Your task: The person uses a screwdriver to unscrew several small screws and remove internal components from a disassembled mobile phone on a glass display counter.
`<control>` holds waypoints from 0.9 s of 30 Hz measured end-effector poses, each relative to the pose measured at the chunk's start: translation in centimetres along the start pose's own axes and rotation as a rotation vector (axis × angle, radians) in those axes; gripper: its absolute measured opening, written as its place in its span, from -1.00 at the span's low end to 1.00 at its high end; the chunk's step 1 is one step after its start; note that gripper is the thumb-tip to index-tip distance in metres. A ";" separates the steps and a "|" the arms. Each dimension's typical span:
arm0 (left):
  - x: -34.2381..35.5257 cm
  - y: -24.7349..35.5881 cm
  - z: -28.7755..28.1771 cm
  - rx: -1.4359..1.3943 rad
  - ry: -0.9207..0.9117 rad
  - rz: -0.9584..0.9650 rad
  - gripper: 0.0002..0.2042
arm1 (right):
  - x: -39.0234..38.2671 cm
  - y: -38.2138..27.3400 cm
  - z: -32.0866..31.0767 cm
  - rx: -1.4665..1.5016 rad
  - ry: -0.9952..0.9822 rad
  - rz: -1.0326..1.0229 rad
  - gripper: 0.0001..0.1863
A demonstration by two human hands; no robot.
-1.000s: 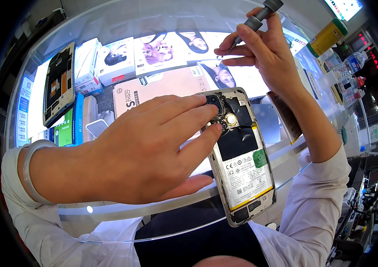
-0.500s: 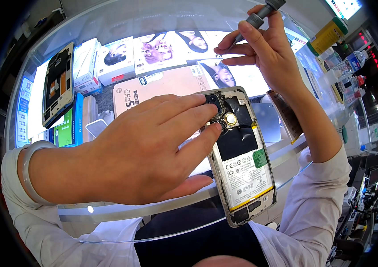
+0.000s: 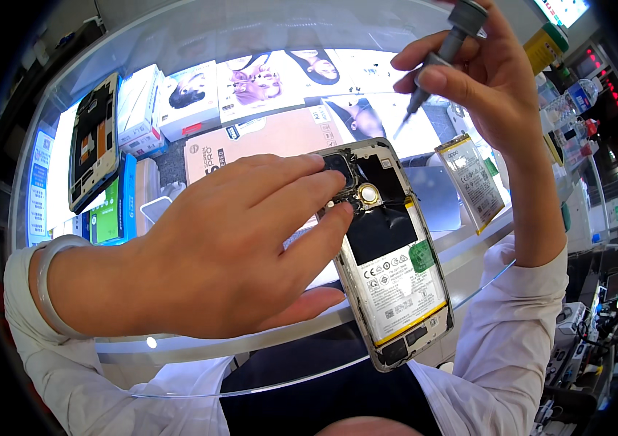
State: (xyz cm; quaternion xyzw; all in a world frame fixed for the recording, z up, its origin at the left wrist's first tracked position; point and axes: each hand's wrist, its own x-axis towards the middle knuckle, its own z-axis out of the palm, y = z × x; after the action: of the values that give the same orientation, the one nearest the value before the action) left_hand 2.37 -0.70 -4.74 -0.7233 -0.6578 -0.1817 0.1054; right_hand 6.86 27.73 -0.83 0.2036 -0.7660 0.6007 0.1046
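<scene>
Your left hand [image 3: 214,247] is spread out, fingertips touching the opened phone [image 3: 381,236] near its camera [image 3: 338,171]. Your right hand [image 3: 505,102] grips a gray screwdriver [image 3: 455,42]. Another battery [image 3: 472,182] lies nearby.

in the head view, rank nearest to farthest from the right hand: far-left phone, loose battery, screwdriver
1. Screwdriver: in the right hand
2. Loose battery: a little below that hand
3. Far-left phone: across the counter, farthest
</scene>
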 end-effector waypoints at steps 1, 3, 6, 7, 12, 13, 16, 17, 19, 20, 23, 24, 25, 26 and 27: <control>0.0 0.0 0.0 0.000 0.002 0.001 -0.46 | 0.0 -0.2 0.3 0.059 -0.030 -0.014 -0.39; 0.0 0.0 0.0 0.005 0.010 0.003 -0.46 | 0.0 0.1 0.3 0.037 -0.064 -0.071 -0.32; 0.0 0.0 -0.1 0.007 0.012 -0.001 -0.46 | 0.0 0.6 0.2 -0.057 -0.089 -0.099 -0.28; 0.0 0.0 -0.1 0.006 0.011 -0.003 -0.46 | 0.0 0.8 0.2 -0.076 -0.090 -0.105 -0.28; 0.1 0.0 0.0 0.007 0.008 -0.007 -0.46 | 0.1 1.1 0.0 -0.131 -0.119 -0.165 -0.28; 0.1 0.0 -0.1 0.005 0.006 -0.008 -0.46 | 0.1 1.1 0.0 -0.133 -0.121 -0.168 -0.28; 0.1 0.0 -0.1 0.004 0.007 -0.009 -0.46 | 0.2 1.3 0.1 -0.115 -0.124 -0.177 -0.27; 0.0 0.0 -0.1 0.004 0.007 -0.010 -0.46 | 0.2 1.3 0.2 -0.098 -0.122 -0.180 -0.27; 0.1 0.0 -0.1 0.005 0.006 -0.007 -0.46 | 0.1 1.5 0.4 -0.067 -0.101 -0.188 -0.26; 0.1 0.1 -0.1 0.006 0.004 -0.006 -0.46 | 0.0 1.5 0.4 -0.068 -0.091 -0.194 -0.25; 0.1 0.2 -0.1 0.011 -0.005 -0.015 -0.45 | -0.1 1.1 1.0 -0.175 -0.025 -0.211 -0.24; 0.1 0.0 0.0 0.011 -0.004 -0.009 -0.45 | -0.2 -0.1 1.9 -0.231 0.025 -0.206 -0.24; 0.2 -0.2 0.0 0.010 -0.002 -0.002 -0.45 | -0.2 -0.5 1.9 -0.354 0.031 -0.246 -0.24; 0.3 -0.3 0.1 0.011 0.002 0.005 -0.45 | -0.2 -0.8 2.0 -0.478 0.041 -0.286 -0.24; 0.2 -0.2 0.0 0.020 0.004 0.002 -0.45 | -0.2 -0.9 1.5 -0.661 -0.002 -0.379 -0.24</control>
State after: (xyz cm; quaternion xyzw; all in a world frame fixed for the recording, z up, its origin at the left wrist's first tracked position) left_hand 2.23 -0.52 -4.71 -0.7226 -0.6585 -0.1763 0.1142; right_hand 7.58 26.14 -0.50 0.2975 -0.8673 0.2912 0.2731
